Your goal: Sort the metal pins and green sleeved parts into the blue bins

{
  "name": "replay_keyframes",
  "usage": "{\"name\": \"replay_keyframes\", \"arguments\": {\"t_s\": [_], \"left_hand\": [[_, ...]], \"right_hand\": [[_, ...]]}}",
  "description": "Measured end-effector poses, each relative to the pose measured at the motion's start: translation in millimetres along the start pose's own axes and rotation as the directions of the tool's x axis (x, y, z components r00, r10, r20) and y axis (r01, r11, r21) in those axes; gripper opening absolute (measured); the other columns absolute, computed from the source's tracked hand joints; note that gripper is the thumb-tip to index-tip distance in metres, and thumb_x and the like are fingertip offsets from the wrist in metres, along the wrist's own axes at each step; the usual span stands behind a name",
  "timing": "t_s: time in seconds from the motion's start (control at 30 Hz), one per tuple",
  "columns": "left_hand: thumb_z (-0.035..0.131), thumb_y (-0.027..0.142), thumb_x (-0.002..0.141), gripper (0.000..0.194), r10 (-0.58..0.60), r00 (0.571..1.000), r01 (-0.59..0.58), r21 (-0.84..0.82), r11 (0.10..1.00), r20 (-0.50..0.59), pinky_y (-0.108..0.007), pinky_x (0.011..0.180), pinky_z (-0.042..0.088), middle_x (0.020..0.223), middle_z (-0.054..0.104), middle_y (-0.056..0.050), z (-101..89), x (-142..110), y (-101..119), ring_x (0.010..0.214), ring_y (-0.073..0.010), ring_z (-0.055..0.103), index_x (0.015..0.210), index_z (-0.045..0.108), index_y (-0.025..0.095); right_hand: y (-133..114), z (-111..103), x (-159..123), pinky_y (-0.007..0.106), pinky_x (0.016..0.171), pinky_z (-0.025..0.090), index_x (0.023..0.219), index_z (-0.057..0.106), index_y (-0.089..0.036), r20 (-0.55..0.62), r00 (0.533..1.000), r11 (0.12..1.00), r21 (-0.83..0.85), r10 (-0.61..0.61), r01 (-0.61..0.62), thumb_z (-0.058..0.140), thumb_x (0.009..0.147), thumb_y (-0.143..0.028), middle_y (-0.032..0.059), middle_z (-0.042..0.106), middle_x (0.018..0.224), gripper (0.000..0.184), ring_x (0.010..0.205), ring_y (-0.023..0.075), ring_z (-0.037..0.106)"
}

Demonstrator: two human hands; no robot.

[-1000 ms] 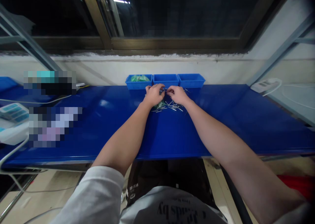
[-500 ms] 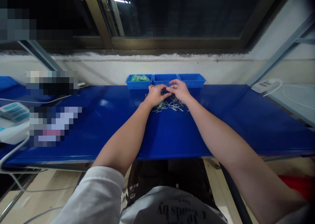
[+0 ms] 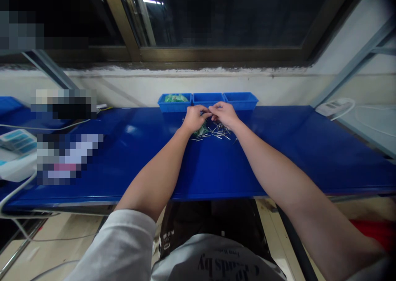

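My left hand (image 3: 195, 118) and my right hand (image 3: 225, 114) meet fingertip to fingertip above the blue table. Both are closed in a pinch; whatever lies between the fingers is too small to make out. Beneath and beside them is a scattered heap of thin silvery metal pins (image 3: 221, 132), which look like rivets or nails. A small green bundle (image 3: 202, 129) sits under my left hand, partly covered by it.
Three blue bins stand in a row against the wall: the left bin (image 3: 175, 107) holds green packets (image 3: 175, 98), beside a middle bin (image 3: 208, 99) and a right bin (image 3: 241, 104). A white device (image 3: 18, 153) with cables is at the left. A power strip (image 3: 334, 107) lies far right.
My right hand has risen slightly off the pins and come against my left fingertips. My left fingers have drawn together into a pinch.
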State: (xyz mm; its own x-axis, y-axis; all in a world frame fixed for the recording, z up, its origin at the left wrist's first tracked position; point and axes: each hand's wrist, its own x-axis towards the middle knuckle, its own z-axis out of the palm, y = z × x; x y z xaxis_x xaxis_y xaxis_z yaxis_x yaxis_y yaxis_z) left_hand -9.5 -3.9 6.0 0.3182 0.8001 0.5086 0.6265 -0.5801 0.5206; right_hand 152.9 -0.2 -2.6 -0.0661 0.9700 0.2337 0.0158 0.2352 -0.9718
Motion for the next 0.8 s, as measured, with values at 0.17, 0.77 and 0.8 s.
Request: {"name": "replay_keyframes", "arguments": {"t_s": [0.17,0.77,0.8], "left_hand": [[0.064,0.027,0.09,0.014,-0.009,0.998,0.011,0.024,1.0,-0.063,-0.037,0.094,0.05,0.099,0.077,-0.006,0.3,0,-3,0.093,-0.021,0.069,0.091,0.075,0.019],[0.057,0.03,0.092,0.027,-0.043,0.999,0.041,0.163,0.986,0.007,-0.045,0.102,0.038,0.114,0.072,-0.01,3.7,-4,-9,0.112,-0.0276,0.064,0.113,0.067,0.019],[0.056,0.03,0.092,0.027,-0.042,0.999,0.038,0.172,0.984,0.016,-0.046,0.102,0.037,0.114,0.072,-0.01,3.7,-4,-9,0.112,-0.0281,0.064,0.113,0.067,0.019]], "right_hand": [[-3,-3,0,0.023,0.048,0.043,0.075,0.061,-0.021,0.002,1.0,1.0,0.004,0.031,-0.031,0.081,0.069,-0.059,0.0011,0.068,0.068,0.043,0.054,0.0114,0.061],[7,-18,8,0.059,0.107,0.04,0.127,0.065,-0.021,-0.04,0.94,0.658,-0.724,-0.338,0.206,0.068,0.077,-0.026,0.0113,0.066,0.128,0.05,0.125,0.0355,0.05],[8,-17,8,0.062,0.107,0.038,0.133,0.061,-0.021,-0.029,0.944,0.613,-0.767,-0.327,0.189,0.068,0.078,-0.026,0.0115,0.063,0.135,0.056,0.128,0.0381,0.046]]}}
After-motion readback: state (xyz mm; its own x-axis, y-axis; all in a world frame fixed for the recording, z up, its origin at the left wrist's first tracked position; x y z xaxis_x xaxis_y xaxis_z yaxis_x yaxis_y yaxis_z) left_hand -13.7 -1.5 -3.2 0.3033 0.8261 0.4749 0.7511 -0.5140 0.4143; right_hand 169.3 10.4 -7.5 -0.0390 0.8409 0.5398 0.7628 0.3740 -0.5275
